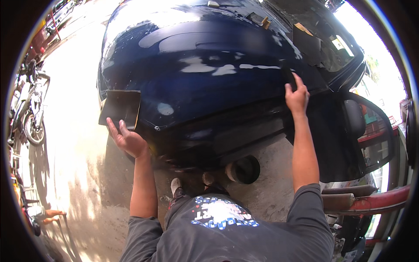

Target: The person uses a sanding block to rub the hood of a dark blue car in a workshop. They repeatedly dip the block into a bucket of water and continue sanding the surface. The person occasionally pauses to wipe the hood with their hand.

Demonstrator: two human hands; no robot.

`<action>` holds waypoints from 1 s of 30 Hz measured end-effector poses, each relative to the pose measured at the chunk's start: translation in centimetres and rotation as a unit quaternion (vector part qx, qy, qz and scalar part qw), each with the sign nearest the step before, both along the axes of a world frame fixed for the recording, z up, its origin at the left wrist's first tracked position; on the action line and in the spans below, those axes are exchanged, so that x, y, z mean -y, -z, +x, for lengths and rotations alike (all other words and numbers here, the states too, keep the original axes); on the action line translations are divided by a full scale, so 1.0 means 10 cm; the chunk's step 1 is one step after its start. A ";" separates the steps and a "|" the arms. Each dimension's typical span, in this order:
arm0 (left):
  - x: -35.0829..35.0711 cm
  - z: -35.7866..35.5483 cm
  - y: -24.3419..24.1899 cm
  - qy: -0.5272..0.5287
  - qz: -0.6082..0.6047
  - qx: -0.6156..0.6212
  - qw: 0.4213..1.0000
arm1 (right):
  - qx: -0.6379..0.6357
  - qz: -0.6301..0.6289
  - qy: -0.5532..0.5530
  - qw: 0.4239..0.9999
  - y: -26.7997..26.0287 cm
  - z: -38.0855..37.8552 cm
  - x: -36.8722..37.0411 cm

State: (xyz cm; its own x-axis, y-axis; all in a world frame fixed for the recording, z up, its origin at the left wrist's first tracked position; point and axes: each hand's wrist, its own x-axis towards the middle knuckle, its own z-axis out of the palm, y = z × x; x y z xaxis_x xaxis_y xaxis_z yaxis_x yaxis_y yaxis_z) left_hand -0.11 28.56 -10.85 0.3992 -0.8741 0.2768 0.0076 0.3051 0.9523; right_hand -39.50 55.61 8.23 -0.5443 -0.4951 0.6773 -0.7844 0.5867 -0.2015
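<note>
A dark blue car hood [209, 85], wet and marked with pale filler patches, spans the view before me. At its left front corner, my left hand [129, 140] touches the lower edge of a dark sheet [121, 106], which looks like sandpaper; the palm is turned up and the fingers are apart, and whether they grip it is unclear. My right hand [298, 96] is at the hood's right side, its thumb and fingers around a dark, narrow block [288, 74]. A thin pale strip [260, 66] lies on the paint just left of that block.
A dark bucket [247, 169] stands on the concrete floor near my feet. More dark sheets [306, 46] lie by the windshield, and small tools [262, 21] rest on the far hood. An open car door [340, 140] is at right, above red metal bars [379, 200]. Another person is at far left.
</note>
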 end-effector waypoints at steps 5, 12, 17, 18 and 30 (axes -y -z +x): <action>0.02 0.01 0.00 0.021 0.010 -0.016 1.000 | -0.083 0.099 0.040 0.991 0.26 0.45 0.31; 0.10 0.07 0.04 0.030 0.028 -0.117 0.992 | -0.189 0.057 -0.172 0.965 0.96 2.84 1.41; 0.28 0.47 0.08 0.007 0.032 -0.234 0.972 | -0.042 -0.027 -0.293 0.955 1.14 3.37 1.65; 0.32 0.61 0.09 0.003 0.047 -0.250 0.967 | -0.006 -0.040 -0.323 0.946 1.18 3.43 1.61; -0.47 1.97 0.36 -0.127 0.078 -0.091 0.985 | 0.237 -0.045 -0.493 0.836 1.69 3.91 1.14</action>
